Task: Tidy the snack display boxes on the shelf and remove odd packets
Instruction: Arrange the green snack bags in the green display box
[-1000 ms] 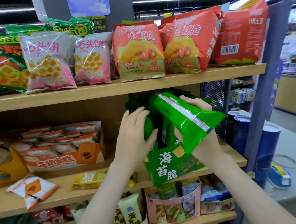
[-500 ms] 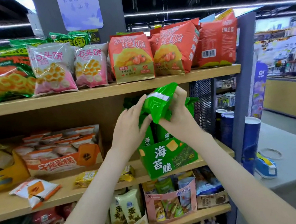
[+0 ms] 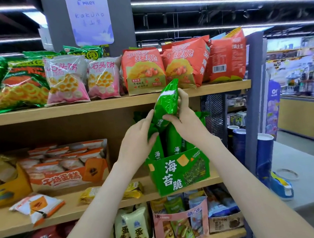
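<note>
A green seaweed-snack display box (image 3: 179,172) stands on the middle shelf (image 3: 103,203), with several green packets upright inside. Above it, both hands hold one green packet (image 3: 167,102) nearly upright. My right hand (image 3: 187,119) grips its upper half from the right, thumb across the front. My left hand (image 3: 137,143) holds its lower end from the left. An orange cake display box (image 3: 66,176) sits to the left. Loose on the shelf lie a white-orange packet (image 3: 37,207) and yellow packets (image 3: 112,192).
The top shelf carries large green, pink and orange-red snack bags (image 3: 142,70). The bottom shelf holds a pink box (image 3: 181,228) and cream packets (image 3: 131,231). A mesh side panel (image 3: 213,119) closes the shelf on the right; blue tubes (image 3: 265,156) stand on a grey counter beyond.
The green packet was turned from lying tilted to nearly upright and lifted above the box. Both hands now hold it. The view has tilted up.
</note>
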A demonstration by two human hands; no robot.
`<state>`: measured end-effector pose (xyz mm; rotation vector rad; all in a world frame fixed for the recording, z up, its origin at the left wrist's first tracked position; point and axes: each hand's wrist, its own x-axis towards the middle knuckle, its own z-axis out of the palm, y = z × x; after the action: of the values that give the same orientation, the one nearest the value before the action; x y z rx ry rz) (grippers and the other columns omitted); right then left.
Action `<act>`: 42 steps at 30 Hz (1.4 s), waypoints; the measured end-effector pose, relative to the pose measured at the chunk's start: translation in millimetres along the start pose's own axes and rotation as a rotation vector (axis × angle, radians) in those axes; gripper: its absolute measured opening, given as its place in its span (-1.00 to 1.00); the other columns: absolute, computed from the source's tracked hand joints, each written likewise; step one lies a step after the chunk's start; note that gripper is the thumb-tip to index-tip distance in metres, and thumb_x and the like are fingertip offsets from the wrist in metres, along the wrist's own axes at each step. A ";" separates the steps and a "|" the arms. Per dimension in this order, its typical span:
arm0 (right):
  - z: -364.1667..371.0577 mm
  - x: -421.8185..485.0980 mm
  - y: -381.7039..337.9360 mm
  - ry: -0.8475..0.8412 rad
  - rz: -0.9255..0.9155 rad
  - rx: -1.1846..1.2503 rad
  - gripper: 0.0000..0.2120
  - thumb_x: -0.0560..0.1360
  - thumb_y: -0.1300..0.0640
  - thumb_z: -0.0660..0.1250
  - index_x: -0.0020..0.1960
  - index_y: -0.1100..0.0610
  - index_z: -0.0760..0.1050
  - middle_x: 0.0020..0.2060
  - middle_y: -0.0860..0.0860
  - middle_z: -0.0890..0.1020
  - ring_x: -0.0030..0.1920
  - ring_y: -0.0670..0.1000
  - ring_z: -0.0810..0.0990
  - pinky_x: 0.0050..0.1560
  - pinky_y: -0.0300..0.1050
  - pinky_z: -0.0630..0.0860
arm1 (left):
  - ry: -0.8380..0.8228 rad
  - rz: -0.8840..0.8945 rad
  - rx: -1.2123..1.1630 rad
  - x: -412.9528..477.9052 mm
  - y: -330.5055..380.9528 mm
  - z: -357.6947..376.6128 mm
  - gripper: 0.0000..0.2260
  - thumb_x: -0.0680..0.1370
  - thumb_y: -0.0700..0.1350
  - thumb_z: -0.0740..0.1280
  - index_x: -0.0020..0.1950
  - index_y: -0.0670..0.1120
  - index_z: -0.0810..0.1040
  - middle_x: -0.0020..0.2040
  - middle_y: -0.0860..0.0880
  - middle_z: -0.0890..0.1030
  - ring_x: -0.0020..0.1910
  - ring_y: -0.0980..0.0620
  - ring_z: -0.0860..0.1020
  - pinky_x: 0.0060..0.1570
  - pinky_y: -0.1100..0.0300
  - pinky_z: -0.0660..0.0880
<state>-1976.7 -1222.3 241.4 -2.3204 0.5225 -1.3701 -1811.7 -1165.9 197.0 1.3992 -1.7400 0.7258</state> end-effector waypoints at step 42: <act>27.8 -2.1 55.0 0.216 -0.406 -0.450 -0.50 0.44 0.28 0.37 0.33 0.15 0.28 -0.08 0.14 0.65 0.04 0.02 0.49 0.32 0.09 0.37 | 0.156 -0.125 -0.065 -19.1 -22.5 31.7 -0.59 0.59 0.06 0.25 0.36 -0.13 0.50 0.22 -0.16 0.54 0.25 -0.17 0.48 0.28 -0.14 0.42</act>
<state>-1959.4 -1264.1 199.6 -2.7649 0.4778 -1.8662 -1794.8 -1186.8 163.1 1.3573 -1.5286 0.6851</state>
